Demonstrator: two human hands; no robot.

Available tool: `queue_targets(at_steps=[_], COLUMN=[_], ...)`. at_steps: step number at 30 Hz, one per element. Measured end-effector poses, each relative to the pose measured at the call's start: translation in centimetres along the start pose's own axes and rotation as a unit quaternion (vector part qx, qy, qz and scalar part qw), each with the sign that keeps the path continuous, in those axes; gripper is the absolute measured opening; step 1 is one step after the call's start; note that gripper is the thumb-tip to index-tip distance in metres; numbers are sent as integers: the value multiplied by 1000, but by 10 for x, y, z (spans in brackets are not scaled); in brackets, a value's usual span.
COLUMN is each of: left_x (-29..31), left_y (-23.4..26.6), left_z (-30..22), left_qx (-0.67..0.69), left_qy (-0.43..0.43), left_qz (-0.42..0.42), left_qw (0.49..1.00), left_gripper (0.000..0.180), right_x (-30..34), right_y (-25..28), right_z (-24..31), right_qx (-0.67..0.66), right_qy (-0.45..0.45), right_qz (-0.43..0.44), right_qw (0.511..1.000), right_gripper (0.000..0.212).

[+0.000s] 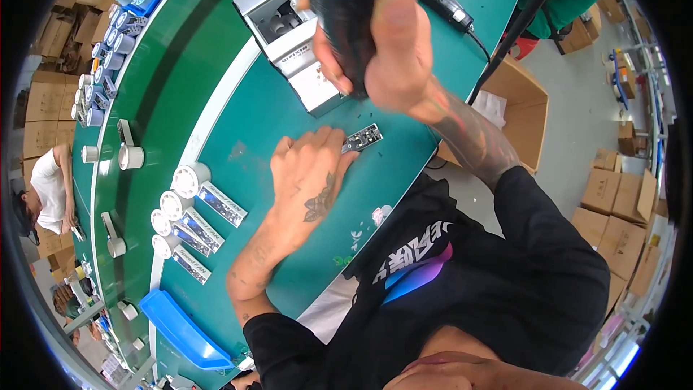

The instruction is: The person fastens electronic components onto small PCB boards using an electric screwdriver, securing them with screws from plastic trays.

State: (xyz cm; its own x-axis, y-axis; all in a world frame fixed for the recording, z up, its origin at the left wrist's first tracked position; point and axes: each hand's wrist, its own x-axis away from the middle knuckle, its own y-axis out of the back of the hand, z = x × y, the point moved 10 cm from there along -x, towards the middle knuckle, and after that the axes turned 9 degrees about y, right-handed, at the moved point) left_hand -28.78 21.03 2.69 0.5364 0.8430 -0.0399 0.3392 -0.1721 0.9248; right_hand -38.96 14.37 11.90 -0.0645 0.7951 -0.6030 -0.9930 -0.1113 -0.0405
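Note:
My left hand (310,173) presses down on the green table, fingers curled around the near end of a small handheld-fan handle with an exposed circuit board (364,137). The rest of that piece is hidden under my palm. Above and beyond it, my right hand (397,65) is wrapped around a thick black electric screwdriver (346,29), blurred by motion and held upright. Its tip cannot be made out. Just behind the tool stands a grey-and-white screw feeder (289,47), partly hidden by my right hand. A few dark specks lie on the table near the board.
Several white handheld fans with exposed boards (222,204) lie left of my left arm. A blue tray (184,332) sits lower left. Another black corded tool (442,3) rests at the back. Fans stand on the green conveyor (173,36). A cardboard box (516,112) is at right; co-workers are nearby.

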Motion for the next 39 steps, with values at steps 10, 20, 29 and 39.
queue_targets(at_steps=[10, 20, 29, 39], left_x=[0, 1, 3, 2], left_y=[2, 3, 2, -8], left_z=[1, -1, -4, -5], left_qx=[16, 24, 1, -38], left_qy=[2, -8, -17, -9], left_qz=[-3, -18, -12, -68], left_qw=[1000, 1000, 1000, 997], left_gripper=[21, 22, 20, 25], right_x=[44, 63, 75, 8], right_y=[19, 27, 19, 23], right_z=[-3, -13, -10, 19], right_qx=[-68, -121, -141, -158], right_qy=[-77, -91, -101, 44], right_qz=[-37, -68, -76, -50], right_qw=[994, 986, 982, 985], right_gripper=[106, 106, 105, 104])
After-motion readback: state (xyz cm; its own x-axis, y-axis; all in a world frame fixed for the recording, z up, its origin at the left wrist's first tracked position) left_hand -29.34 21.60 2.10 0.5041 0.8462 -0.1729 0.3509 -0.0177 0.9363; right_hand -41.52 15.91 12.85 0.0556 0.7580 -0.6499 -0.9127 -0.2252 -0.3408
